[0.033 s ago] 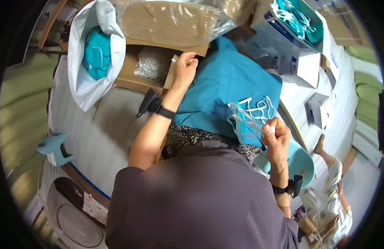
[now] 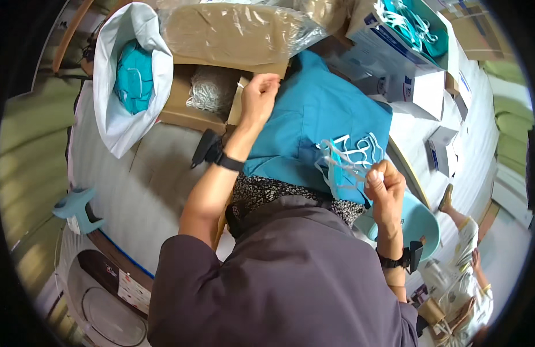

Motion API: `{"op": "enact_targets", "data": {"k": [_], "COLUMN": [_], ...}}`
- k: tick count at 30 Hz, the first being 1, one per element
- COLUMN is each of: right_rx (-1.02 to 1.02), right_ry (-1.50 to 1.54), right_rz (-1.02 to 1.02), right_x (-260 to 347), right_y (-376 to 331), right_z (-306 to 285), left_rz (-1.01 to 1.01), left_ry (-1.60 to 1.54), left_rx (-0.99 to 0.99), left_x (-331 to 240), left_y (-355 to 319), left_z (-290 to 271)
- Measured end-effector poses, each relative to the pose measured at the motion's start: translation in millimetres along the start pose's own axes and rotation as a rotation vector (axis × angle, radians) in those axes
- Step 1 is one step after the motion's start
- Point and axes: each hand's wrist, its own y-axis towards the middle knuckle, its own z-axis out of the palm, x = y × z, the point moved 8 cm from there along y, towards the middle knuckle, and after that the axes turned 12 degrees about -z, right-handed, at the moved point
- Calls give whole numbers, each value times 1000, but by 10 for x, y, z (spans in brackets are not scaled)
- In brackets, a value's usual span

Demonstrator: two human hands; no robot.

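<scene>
My right hand [image 2: 385,184] is closed in a pinch on thin white straps [image 2: 355,169]. They run to a teal face mask [image 2: 337,163] lying on a teal cloth [image 2: 331,110] spread over my lap. Several more white loops lie just beyond the mask. My left hand [image 2: 259,103] is closed with its fingers curled, over the cloth's left edge beside the flap of an open cardboard box [image 2: 195,120]. Whatever its fingers may hold is hidden. Inside the box rests a heap of thin white strands [image 2: 208,92].
A white bag [image 2: 108,118] with teal masks stands at the far left. Plastic-wrapped cardboard [image 2: 227,32] covers the box's far side. At the far right is a carton [image 2: 389,55] of teal masks. A light-blue basin [image 2: 423,222] sits by my right forearm; another person [image 2: 467,277] is lower right.
The view has shifted slightly, and my left hand is a touch farther right. My right hand keeps its pinch on the straps.
</scene>
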Motion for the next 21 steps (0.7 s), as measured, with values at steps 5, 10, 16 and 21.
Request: {"op": "enact_targets", "data": {"k": [5,10,16,21], "right_rx": [-42,-86,-8,14], "right_ry": [141,203,242,-189], "right_rz": [-8,38,-7,-324], "right_x": [-37,-106,-2,353], "right_y": [43,74,32,33], "right_z": [-102,-76,99,112], "left_rz": [180,392,398,380], "left_ry": [54,274,507,161], "left_rx": [296,557,555,567], "left_x": [-934,-1120,-648,-651], "left_y": [-961,-1712,-1813,-1719], "left_z": [479,921,1298,1353]}}
